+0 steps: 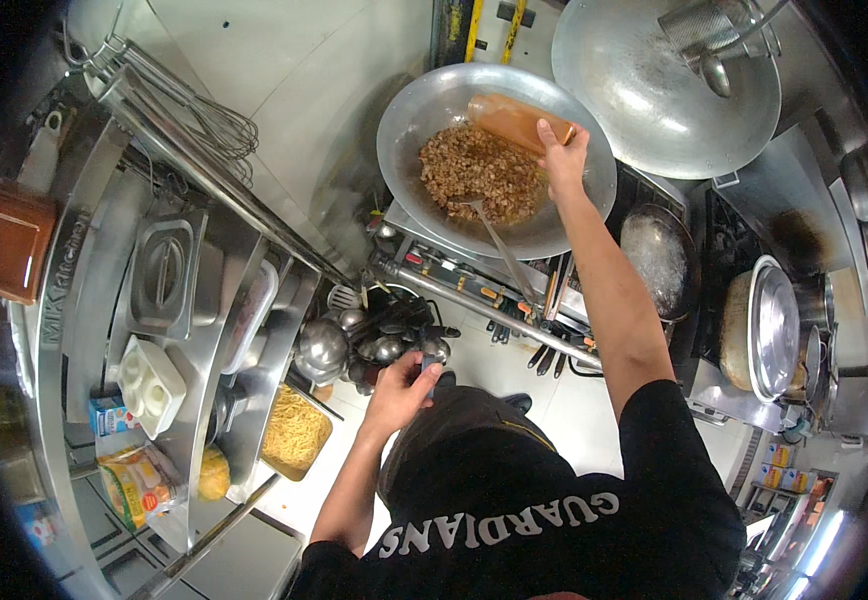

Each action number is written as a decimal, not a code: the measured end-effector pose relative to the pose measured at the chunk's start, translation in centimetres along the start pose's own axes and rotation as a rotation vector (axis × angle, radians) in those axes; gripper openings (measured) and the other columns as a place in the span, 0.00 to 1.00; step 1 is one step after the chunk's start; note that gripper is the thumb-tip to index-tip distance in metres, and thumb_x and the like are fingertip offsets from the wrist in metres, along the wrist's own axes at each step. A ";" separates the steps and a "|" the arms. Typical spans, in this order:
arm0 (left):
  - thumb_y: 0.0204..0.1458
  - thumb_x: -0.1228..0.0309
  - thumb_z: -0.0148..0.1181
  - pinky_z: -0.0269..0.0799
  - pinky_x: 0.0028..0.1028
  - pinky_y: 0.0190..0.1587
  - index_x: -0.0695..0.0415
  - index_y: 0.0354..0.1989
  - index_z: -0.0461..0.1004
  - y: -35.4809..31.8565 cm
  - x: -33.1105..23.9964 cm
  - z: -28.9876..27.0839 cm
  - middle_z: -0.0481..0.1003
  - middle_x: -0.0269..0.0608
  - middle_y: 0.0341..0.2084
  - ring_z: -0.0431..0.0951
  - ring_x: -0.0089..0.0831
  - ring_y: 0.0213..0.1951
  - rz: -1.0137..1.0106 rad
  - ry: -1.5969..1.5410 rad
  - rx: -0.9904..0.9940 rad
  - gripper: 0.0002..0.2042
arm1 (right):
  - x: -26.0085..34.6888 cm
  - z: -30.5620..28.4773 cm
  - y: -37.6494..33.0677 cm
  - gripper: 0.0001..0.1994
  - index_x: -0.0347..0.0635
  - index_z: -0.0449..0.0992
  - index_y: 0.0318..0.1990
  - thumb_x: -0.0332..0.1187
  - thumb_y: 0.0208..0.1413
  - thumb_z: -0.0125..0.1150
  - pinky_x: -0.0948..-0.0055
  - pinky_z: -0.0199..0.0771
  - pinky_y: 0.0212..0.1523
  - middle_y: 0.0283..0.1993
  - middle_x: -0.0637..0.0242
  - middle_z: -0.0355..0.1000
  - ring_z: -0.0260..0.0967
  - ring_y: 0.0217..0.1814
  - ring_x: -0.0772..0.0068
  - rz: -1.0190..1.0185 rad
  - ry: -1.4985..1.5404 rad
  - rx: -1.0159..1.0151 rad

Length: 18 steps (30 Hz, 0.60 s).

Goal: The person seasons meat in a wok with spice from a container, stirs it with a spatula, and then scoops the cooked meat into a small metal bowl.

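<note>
My right hand point(564, 158) grips an orange-brown squeeze bottle point(509, 118), tipped on its side over a large steel wok point(401, 130). The wok holds a heap of browned chopped food point(477, 172), and a metal ladle point(502, 245) rests in it with its handle pointing toward me. My left hand point(399, 395) is down by my waist, fingers closed around a small blue-grey object point(430, 364) that I cannot identify. It is beside a tub of steel ladles point(379, 340).
A second, empty wok point(654, 95) sits at the top right with a wire strainer point(714, 28) above it. A pan of bubbling liquid point(659, 260) and a lidded pot point(766, 330) stand to the right. The left counter holds lidded steel containers point(164, 268), a whisk point(209, 122) and a tray of noodles point(294, 430).
</note>
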<state>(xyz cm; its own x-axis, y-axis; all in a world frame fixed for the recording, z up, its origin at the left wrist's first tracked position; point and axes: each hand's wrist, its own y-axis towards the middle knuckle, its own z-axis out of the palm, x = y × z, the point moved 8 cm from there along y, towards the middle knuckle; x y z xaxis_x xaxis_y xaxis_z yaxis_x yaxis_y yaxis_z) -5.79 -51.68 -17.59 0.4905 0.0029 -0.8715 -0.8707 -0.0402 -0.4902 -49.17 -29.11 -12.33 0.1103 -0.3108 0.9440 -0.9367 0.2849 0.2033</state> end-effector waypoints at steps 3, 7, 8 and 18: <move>0.59 0.57 0.62 0.80 0.26 0.29 0.69 0.50 0.72 0.3 0.2 0.0 0.78 0.43 0.31 0.77 0.24 0.30 -0.006 -0.009 0.002 0.24 | 0.3 1.6 -0.3 0.38 0.42 0.58 0.61 0.49 0.51 0.73 0.61 0.75 0.40 0.56 0.57 0.65 0.68 0.51 0.61 -0.053 0.068 0.102; 0.58 0.56 0.62 0.81 0.26 0.30 0.70 0.51 0.72 0.6 1.0 -0.4 0.79 0.43 0.32 0.77 0.24 0.31 -0.014 0.020 -0.003 0.25 | 1.6 2.0 -1.9 0.37 0.42 0.59 0.60 0.49 0.51 0.73 0.64 0.76 0.37 0.55 0.57 0.65 0.68 0.50 0.62 0.002 -0.044 -0.001; 0.59 0.56 0.62 0.80 0.26 0.30 0.70 0.50 0.72 0.6 0.9 -0.4 0.79 0.43 0.32 0.77 0.24 0.31 -0.006 -0.003 -0.004 0.25 | 2.0 1.6 -2.2 0.37 0.42 0.59 0.60 0.49 0.51 0.73 0.65 0.75 0.35 0.54 0.57 0.65 0.68 0.50 0.62 0.018 -0.040 -0.017; 0.58 0.55 0.63 0.77 0.25 0.28 0.68 0.49 0.74 -0.1 2.1 -1.5 0.78 0.42 0.30 0.77 0.23 0.26 -0.005 -0.041 -0.067 0.25 | 1.4 -5.3 -4.3 0.35 0.43 0.60 0.60 0.49 0.51 0.72 0.61 0.74 0.45 0.56 0.59 0.66 0.68 0.53 0.63 0.149 0.189 0.051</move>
<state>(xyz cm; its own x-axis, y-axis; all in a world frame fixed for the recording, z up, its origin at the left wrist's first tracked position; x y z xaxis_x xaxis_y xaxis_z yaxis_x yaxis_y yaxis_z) -4.60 -53.22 -19.32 0.4916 0.0445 -0.8697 -0.8633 -0.1064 -0.4934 -43.22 -26.02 -10.52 0.0255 -0.0921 0.9954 -0.9623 0.2675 0.0494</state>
